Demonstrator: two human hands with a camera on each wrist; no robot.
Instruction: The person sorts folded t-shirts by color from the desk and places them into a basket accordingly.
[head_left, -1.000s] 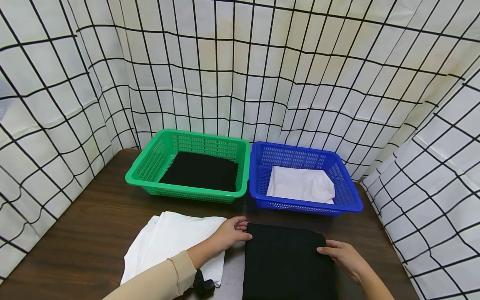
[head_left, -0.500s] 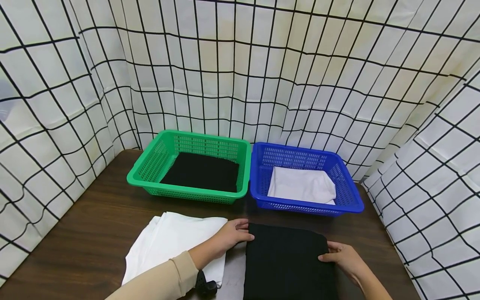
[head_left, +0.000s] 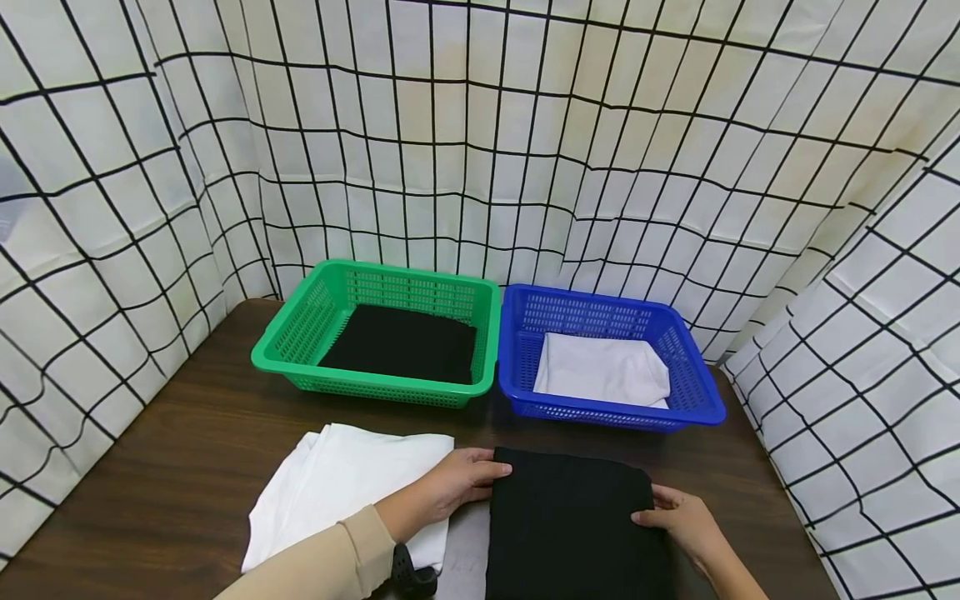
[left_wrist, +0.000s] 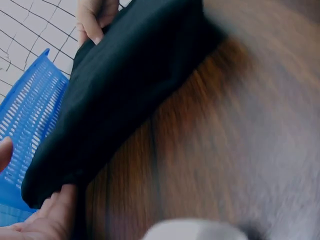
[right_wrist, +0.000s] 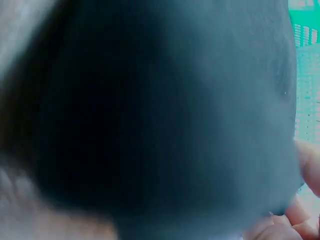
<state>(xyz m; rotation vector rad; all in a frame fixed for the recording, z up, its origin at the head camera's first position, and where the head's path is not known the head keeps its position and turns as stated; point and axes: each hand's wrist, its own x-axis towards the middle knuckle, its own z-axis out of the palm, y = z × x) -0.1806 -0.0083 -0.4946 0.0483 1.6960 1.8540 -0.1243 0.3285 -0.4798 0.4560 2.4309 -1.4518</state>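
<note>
A folded black cloth [head_left: 573, 525] lies in front of the person at the bottom of the head view. The left hand [head_left: 461, 482] holds its far left corner, the thumb over the edge. In the left wrist view, fingertips [left_wrist: 59, 207] reach in under the cloth's near end. At the far right corner, the right hand [head_left: 686, 525] pinches the cloth, with its thumb on top and its fingers behind the edge. The right wrist view is mostly filled by the dark cloth [right_wrist: 200, 125], blurred. The cloth's near edge runs out of the head view.
White folded cloth [head_left: 352, 475] lies left, partly behind the left forearm. At the back stand a green basket [head_left: 375, 387] holding a black cloth [head_left: 405, 342] and a blue basket [head_left: 600, 410] holding a white cloth [head_left: 600, 367]. Gridded white curtains [head_left: 465, 150] enclose the table.
The left hand's thumb has moved slightly farther over the black cloth's corner, and its fingers have drawn in. The right hand has barely shifted. The baskets stay in place.
</note>
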